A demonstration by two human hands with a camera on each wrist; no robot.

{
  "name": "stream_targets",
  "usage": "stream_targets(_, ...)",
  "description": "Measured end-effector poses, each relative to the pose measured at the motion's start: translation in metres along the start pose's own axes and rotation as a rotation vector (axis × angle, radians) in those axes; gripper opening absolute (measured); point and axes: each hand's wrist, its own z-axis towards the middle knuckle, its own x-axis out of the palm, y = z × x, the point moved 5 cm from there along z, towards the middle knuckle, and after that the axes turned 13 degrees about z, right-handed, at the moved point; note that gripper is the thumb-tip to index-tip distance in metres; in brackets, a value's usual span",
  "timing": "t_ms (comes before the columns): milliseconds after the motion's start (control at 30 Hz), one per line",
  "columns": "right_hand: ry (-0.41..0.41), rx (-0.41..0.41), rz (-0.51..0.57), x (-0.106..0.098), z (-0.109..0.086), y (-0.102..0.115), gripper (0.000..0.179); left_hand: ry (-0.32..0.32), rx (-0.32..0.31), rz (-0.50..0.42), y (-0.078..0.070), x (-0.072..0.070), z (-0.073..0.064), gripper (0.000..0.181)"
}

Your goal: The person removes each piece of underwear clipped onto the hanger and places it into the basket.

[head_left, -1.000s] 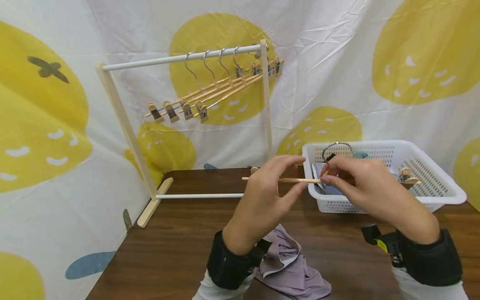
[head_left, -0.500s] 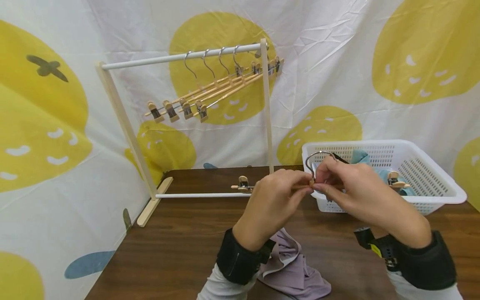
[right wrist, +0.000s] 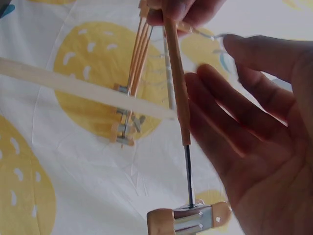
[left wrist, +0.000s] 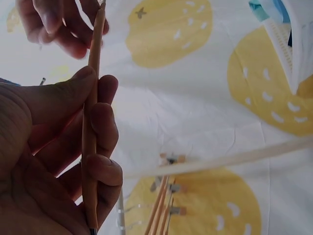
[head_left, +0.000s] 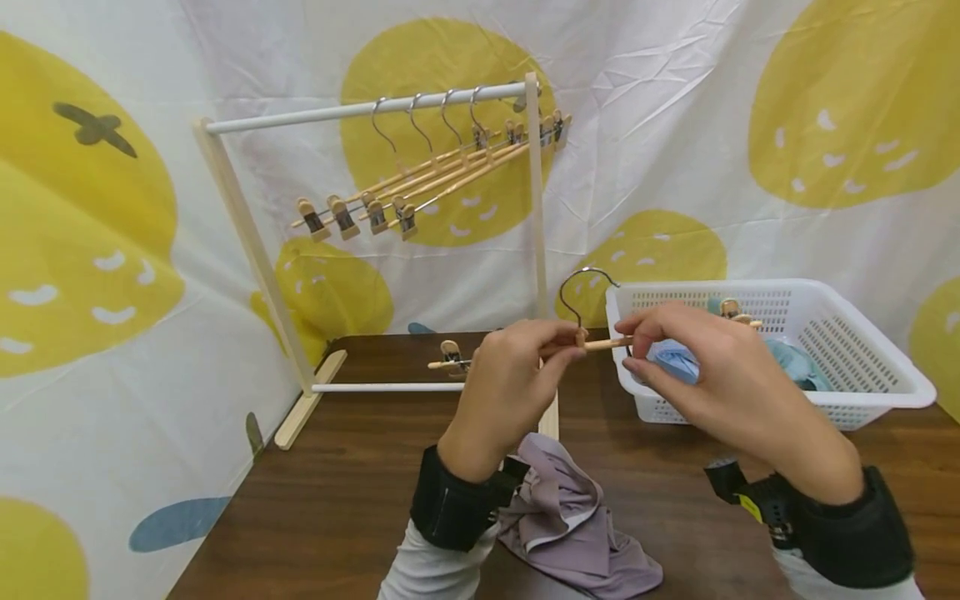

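A wooden clip hanger (head_left: 606,343) with a metal hook (head_left: 570,302) is held up in front of me, hook upward. My left hand (head_left: 510,375) grips its bar close to the hook's base; in the left wrist view, thumb and fingers wrap the wooden bar (left wrist: 90,147). My right hand (head_left: 712,367) is beside the hanger's right half, thumb spread away from the fingers. In the right wrist view its extended fingers (right wrist: 215,93) lie along the bar, and a metal-and-wood clip (right wrist: 193,220) hangs at that end. The other clip (head_left: 450,352) shows left of my left hand.
A rack with a white rail (head_left: 322,114) stands at back left, several clip hangers (head_left: 442,177) on it. At right is a white basket (head_left: 892,367) holding blue and teal cloth (head_left: 795,362). A mauve cloth (head_left: 577,533) lies crumpled on the brown table (head_left: 337,508).
The hanger has moved left and up, away from over the basket. My left hand has closed on the bar by the hook; my right hand has released its pinch there and spread its thumb.
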Motion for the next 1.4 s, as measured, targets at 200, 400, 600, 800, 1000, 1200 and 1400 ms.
stream_targets(200,-0.018,-0.027,0.031,0.011,0.003,0.008,0.016,-0.033,-0.064,0.005,0.018,-0.01,0.001,0.015)
stream_targets(400,0.14,-0.005,0.076,0.048,0.004,-0.007,0.019,-0.057,-0.109,-0.028,0.03,-0.017,-0.001,0.014)
stream_targets(600,0.332,0.122,0.106,0.089,-0.005,-0.025,0.024,-0.068,-0.123,-0.037,0.034,-0.02,-0.001,0.014)
stream_targets(800,0.52,0.19,0.126,0.123,-0.014,-0.026,0.037,-0.06,-0.131,-0.03,0.036,-0.021,-0.001,0.014)
stream_targets(1000,0.646,0.165,0.15,0.151,-0.026,-0.023,0.05,-0.051,-0.138,-0.039,0.037,-0.02,-0.002,0.015)
stream_targets(1200,0.825,0.257,0.182,0.177,-0.042,-0.023,0.072,-0.054,-0.131,-0.049,0.037,-0.018,-0.001,0.015)
stream_targets(1400,1.007,0.413,0.146,0.197,-0.061,-0.025,0.097,-0.044,-0.122,-0.049,0.035,-0.015,-0.001,0.016)
